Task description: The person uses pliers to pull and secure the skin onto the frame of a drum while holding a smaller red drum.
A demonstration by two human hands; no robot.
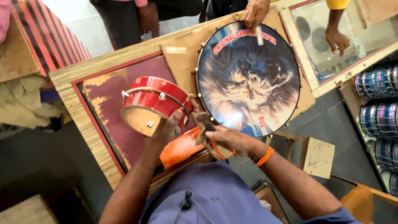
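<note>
Drum workshop: wooden workbench (78, 112), large printed drumhead (248, 79), small red drum (154, 103), glass-topped frame (331, 37), stacked shiny rolls (379, 108) alongside.

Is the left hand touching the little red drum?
Touching. The head view shows the left hand gripping the red drum, with fingers over its rim and no gap.

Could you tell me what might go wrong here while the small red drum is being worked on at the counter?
The left hand tilts the red drum on its edge, so it could roll or slip. The right hand works a dark tool close to the left fingers, which might get pinched. Another person's hand rests on the large round drum nearby, which could get bumped.
</note>
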